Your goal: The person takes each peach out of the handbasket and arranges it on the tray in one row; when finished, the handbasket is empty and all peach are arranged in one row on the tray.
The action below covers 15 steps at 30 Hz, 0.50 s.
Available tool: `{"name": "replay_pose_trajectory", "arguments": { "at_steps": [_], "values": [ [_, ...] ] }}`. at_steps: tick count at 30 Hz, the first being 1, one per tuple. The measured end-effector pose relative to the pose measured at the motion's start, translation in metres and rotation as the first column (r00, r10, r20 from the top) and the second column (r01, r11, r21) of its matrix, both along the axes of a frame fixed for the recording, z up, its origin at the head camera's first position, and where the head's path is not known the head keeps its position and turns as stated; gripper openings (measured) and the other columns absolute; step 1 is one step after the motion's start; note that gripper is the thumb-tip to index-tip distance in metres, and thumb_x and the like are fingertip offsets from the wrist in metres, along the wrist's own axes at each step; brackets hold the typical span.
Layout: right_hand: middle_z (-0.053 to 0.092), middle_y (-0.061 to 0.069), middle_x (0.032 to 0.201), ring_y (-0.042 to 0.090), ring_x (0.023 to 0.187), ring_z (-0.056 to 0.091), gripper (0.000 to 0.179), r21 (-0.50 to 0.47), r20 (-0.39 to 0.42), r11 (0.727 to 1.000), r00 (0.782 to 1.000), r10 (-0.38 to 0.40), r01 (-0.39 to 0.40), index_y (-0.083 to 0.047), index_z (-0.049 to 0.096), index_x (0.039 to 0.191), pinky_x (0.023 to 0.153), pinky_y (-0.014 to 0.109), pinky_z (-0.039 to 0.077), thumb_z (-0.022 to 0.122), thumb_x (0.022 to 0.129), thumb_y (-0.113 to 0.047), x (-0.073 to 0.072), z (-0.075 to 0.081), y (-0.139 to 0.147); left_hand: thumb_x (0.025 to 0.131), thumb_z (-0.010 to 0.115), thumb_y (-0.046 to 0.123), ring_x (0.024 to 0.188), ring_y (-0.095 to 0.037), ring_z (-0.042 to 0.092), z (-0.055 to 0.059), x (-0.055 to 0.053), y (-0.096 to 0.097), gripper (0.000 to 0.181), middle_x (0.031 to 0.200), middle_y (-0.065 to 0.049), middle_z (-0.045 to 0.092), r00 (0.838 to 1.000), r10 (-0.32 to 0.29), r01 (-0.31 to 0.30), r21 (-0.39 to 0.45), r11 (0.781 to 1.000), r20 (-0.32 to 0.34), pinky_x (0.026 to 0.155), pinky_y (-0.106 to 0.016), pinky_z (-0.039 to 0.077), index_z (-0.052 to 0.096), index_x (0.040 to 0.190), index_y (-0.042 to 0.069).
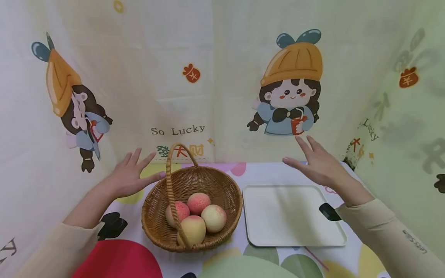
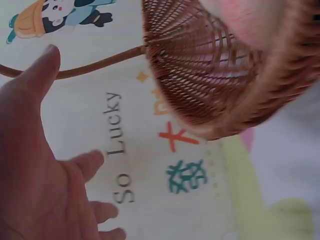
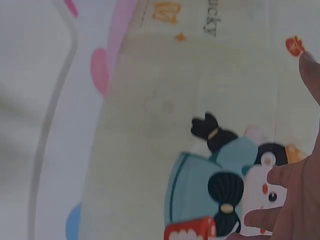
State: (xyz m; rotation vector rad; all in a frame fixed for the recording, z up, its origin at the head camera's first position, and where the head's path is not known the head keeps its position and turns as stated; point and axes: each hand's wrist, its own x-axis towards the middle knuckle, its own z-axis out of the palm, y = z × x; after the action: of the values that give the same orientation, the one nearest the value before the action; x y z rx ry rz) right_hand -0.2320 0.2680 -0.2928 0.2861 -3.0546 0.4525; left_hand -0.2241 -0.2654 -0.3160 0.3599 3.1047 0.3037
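Note:
A brown wicker basket (image 1: pixel 156 227) with a tall arched handle (image 1: pixel 170 185) stands on the table, and several peaches lie in it. One peach (image 1: pixel 193 229) at the front is yellowish, another (image 1: pixel 213 218) is pale, and two behind are redder. My left hand (image 1: pixel 130 175) is raised at the basket's left side with fingers spread, its thumb tip overlapping the handle in the head view. Over the far right part of a white rectangular tray (image 1: pixel 278 216), my right hand (image 1: pixel 320 164) hovers with straight, spread fingers. Neither hand holds anything.
The tray lies just right of the basket on a patterned tablecloth (image 1: pixel 125 258). Cloth walls with printed cartoon figures (image 1: pixel 292 85) and lettering enclose the table at the back and both sides. Black straps show at both wrists.

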Motion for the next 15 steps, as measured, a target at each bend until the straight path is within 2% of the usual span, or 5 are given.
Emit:
{"name": "replay_pose_trajectory", "arguments": {
  "at_steps": [4, 8, 12, 15],
  "values": [
    [-0.002, 0.021, 0.167, 0.051, 0.148, 0.011, 0.099, -0.101, 0.039, 0.994, 0.999, 0.036, -0.032, -0.021, -0.001, 0.164, 0.107, 0.076, 0.018, 0.040, 0.093, -0.076, 0.000, -0.004, -0.025, 0.092, 0.054, 0.067, 0.141, -0.064, 0.011, -0.018, 0.008, -0.006, 0.092, 0.158, -0.039, 0.011, 0.997, -0.031, 0.024, 0.098, 0.995, 0.065, 0.102, -0.080, 0.022, 0.031, 0.159, 0.008],
    [0.005, 0.020, 0.167, 0.046, 0.149, 0.014, 0.096, -0.165, 0.013, 0.983, 0.996, 0.086, -0.083, -0.016, 0.002, 0.164, 0.112, 0.071, 0.018, 0.040, 0.096, -0.072, -0.002, -0.018, -0.045, 0.090, 0.063, 0.063, 0.136, -0.062, 0.028, -0.039, 0.017, -0.008, 0.089, 0.153, -0.041, 0.024, 0.994, -0.071, 0.059, 0.133, 0.989, 0.081, 0.096, -0.078, 0.034, 0.039, 0.156, 0.008],
    [0.014, 0.017, 0.166, 0.038, 0.151, 0.017, 0.095, -0.209, -0.037, 0.969, 0.991, 0.131, -0.136, -0.011, 0.010, 0.164, 0.116, 0.062, 0.019, 0.042, 0.096, -0.070, -0.004, -0.039, -0.070, 0.088, 0.069, 0.056, 0.130, -0.058, 0.042, -0.056, 0.025, -0.011, 0.086, 0.148, -0.038, 0.037, 0.991, -0.115, 0.101, 0.175, 0.979, 0.072, 0.093, -0.072, 0.042, 0.042, 0.154, 0.007],
    [0.023, 0.017, 0.164, 0.036, 0.149, 0.023, 0.094, -0.221, -0.086, 0.953, 0.977, 0.194, -0.209, -0.007, 0.021, 0.161, 0.117, 0.057, 0.022, 0.046, 0.096, -0.069, -0.003, -0.055, -0.093, 0.089, 0.074, 0.046, 0.127, -0.052, 0.049, -0.064, 0.029, -0.012, 0.083, 0.147, -0.031, 0.044, 0.989, -0.143, 0.131, 0.251, 0.959, 0.032, 0.093, -0.066, 0.047, 0.041, 0.154, 0.007]
  ]
}}
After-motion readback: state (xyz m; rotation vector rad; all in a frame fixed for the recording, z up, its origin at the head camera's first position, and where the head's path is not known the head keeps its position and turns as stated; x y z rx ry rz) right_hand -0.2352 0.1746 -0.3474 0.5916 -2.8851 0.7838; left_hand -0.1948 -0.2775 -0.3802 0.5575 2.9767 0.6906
